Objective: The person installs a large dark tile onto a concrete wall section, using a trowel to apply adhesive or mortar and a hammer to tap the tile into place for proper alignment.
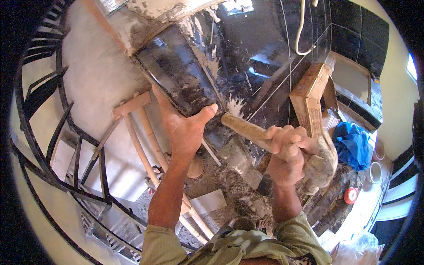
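Note:
My left hand (187, 126) holds the near left edge of a dirty black tile (174, 70), its thumb stretched out over the corner and its fingers along the side. My right hand (289, 152) is closed round the wooden handle of a mallet (245, 129). The handle's butt points left, close to the tile's corner and my left thumb; I cannot tell whether it touches. A bulky grey, dust-caked head (321, 163) sits just right of my right fist. Beyond both hands lies a larger glossy black tiled surface (251, 53), smeared with mortar.
A black metal railing (57, 176) curves along the left. Bamboo poles (152, 137) lean beside the pale wall. On the right are a cardboard box (309, 97), a blue plastic bag (352, 145), a red round object (351, 195) and a white cup (375, 172). A hose (301, 31) hangs at the back.

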`<act>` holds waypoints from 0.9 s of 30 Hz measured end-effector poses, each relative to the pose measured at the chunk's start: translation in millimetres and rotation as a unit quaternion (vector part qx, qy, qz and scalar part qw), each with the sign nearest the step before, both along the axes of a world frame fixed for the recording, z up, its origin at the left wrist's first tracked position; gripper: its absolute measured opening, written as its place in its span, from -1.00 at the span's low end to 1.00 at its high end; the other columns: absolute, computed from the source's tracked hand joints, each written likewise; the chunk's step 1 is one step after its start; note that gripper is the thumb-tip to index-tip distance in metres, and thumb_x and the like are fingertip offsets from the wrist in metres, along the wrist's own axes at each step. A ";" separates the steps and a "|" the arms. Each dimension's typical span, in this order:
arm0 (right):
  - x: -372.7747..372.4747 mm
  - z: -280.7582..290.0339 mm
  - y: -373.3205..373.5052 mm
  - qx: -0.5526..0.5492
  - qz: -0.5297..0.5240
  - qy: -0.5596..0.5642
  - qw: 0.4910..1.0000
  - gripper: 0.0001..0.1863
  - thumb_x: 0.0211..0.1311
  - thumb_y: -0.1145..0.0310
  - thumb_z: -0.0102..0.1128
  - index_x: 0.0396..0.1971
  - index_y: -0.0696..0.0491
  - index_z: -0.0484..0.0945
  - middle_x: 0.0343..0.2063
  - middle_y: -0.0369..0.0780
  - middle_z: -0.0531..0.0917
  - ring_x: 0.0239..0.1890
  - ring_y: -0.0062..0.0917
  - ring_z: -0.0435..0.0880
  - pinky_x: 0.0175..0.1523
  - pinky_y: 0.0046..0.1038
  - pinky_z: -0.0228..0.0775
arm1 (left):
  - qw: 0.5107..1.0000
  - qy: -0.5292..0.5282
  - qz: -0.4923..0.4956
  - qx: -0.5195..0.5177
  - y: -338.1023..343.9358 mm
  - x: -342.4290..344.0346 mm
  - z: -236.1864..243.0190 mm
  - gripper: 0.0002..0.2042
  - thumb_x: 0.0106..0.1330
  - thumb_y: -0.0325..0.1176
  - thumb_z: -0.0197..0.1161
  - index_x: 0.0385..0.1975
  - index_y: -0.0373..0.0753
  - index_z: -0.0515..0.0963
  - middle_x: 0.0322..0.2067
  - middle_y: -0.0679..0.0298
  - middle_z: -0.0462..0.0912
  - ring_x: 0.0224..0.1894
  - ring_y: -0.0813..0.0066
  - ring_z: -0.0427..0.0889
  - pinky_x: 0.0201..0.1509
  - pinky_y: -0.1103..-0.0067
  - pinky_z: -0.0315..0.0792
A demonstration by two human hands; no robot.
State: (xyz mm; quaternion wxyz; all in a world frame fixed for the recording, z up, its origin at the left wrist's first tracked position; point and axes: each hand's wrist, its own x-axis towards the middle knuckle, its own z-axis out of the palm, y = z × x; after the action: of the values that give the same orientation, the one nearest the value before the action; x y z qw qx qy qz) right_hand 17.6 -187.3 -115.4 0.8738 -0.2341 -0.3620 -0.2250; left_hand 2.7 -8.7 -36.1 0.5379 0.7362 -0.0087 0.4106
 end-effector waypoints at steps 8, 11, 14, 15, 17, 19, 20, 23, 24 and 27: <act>-1.0 9.6 -2.9 -0.011 -0.016 -0.016 1.000 -0.84 0.29 0.37 0.17 -0.15 -0.06 0.51 -0.46 -0.35 0.43 -0.47 -0.56 0.40 -0.14 -0.19 0.39 | 0.999 -0.022 0.028 0.036 8.4 4.8 -6.0 -0.19 -0.17 -0.53 0.49 0.18 -0.40 0.23 -0.06 0.13 0.46 -0.05 0.31 0.50 0.10 0.41 0.43; -1.4 0.7 -3.4 -0.005 -0.033 -0.019 0.999 -0.84 0.31 0.35 0.15 -0.14 -0.08 0.50 -0.45 -0.34 0.44 -0.44 -0.56 0.42 -0.10 -0.18 0.39 | 1.000 -0.009 0.013 0.022 -0.2 -0.4 0.9 -0.25 -0.17 -0.51 0.50 0.12 -0.41 0.30 -0.07 0.09 0.48 -0.05 0.29 0.51 0.07 0.41 0.44; -3.5 -0.5 -2.4 -0.037 -0.026 -0.023 0.999 -0.86 0.31 0.35 0.15 -0.15 -0.08 0.50 -0.44 -0.33 0.46 -0.42 -0.55 0.44 -0.07 -0.17 0.39 | 0.999 -0.012 0.020 0.029 4.5 1.7 -4.3 -0.23 -0.15 -0.53 0.49 0.16 -0.38 0.27 -0.06 0.14 0.50 -0.06 0.34 0.54 0.06 0.45 0.47; -3.5 -0.2 -5.7 -0.022 -0.029 -0.023 0.999 -0.86 0.31 0.35 0.14 -0.16 -0.07 0.50 -0.43 -0.32 0.47 -0.42 -0.55 0.45 -0.06 -0.16 0.40 | 0.999 -0.014 0.026 0.043 7.4 4.0 -7.7 -0.19 -0.12 -0.55 0.49 0.23 -0.34 0.22 -0.05 0.21 0.52 -0.07 0.40 0.57 0.05 0.48 0.49; -5.1 -0.4 -5.3 -0.008 -0.030 -0.023 0.999 -0.87 0.31 0.36 0.14 -0.16 -0.06 0.51 -0.43 -0.31 0.48 -0.42 -0.54 0.45 -0.06 -0.16 0.41 | 0.998 -0.021 0.039 0.052 10.2 6.2 -10.4 -0.18 -0.13 -0.55 0.49 0.23 -0.35 0.21 -0.04 0.20 0.51 -0.07 0.39 0.56 0.05 0.48 0.49; -6.8 -3.9 -0.1 -0.019 -0.042 -0.009 0.999 -0.87 0.32 0.37 0.14 -0.16 -0.05 0.52 -0.42 -0.31 0.48 -0.42 -0.54 0.45 -0.06 -0.15 0.41 | 0.997 -0.026 0.047 0.058 12.2 8.2 -14.2 -0.17 -0.13 -0.55 0.49 0.23 -0.35 0.21 -0.03 0.19 0.50 -0.06 0.39 0.56 0.05 0.47 0.49; -6.7 -5.7 1.6 -0.013 -0.033 -0.014 0.999 -0.87 0.31 0.38 0.14 -0.16 -0.05 0.52 -0.42 -0.31 0.48 -0.42 -0.53 0.46 -0.06 -0.14 0.41 | 0.997 -0.030 0.049 0.059 13.1 9.6 -16.0 -0.16 -0.14 -0.53 0.50 0.23 -0.36 0.20 -0.02 0.17 0.49 -0.05 0.36 0.55 0.06 0.45 0.48; -9.6 -1.9 -5.2 -0.019 -0.063 -0.022 0.998 -0.86 0.30 0.38 0.15 -0.16 -0.04 0.52 -0.43 -0.32 0.47 -0.42 -0.52 0.45 -0.07 -0.14 0.42 | 0.996 -0.034 0.050 0.066 11.3 10.8 -13.8 -0.13 -0.16 -0.47 0.51 0.24 -0.39 0.18 -0.02 0.10 0.47 -0.02 0.26 0.51 0.09 0.40 0.45; -10.0 -2.6 -3.1 -0.019 -0.063 -0.022 0.998 -0.86 0.30 0.38 0.15 -0.16 -0.04 0.52 -0.43 -0.32 0.47 -0.42 -0.52 0.45 -0.07 -0.14 0.42 | 0.996 -0.033 0.049 0.066 11.0 10.9 -14.2 -0.12 -0.17 -0.45 0.52 0.24 -0.40 0.18 -0.02 0.08 0.46 -0.01 0.22 0.50 0.10 0.38 0.44; -11.7 -4.0 3.6 -0.011 -0.045 -0.001 0.999 -0.87 0.28 0.37 0.18 -0.19 -0.03 0.52 -0.46 -0.32 0.43 -0.43 -0.52 0.44 -0.08 -0.14 0.43 | 0.996 -0.029 0.051 0.069 13.2 10.5 -13.9 -0.08 -0.19 -0.39 0.53 0.24 -0.43 0.16 -0.02 0.01 0.44 0.02 0.13 0.47 0.12 0.32 0.41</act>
State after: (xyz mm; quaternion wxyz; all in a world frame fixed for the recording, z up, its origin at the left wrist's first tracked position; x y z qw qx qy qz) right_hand 5.9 -183.7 -119.4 0.8600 -0.2593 -0.3540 -0.2604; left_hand 13.1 4.5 -50.0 0.4635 0.7590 -0.0155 0.4570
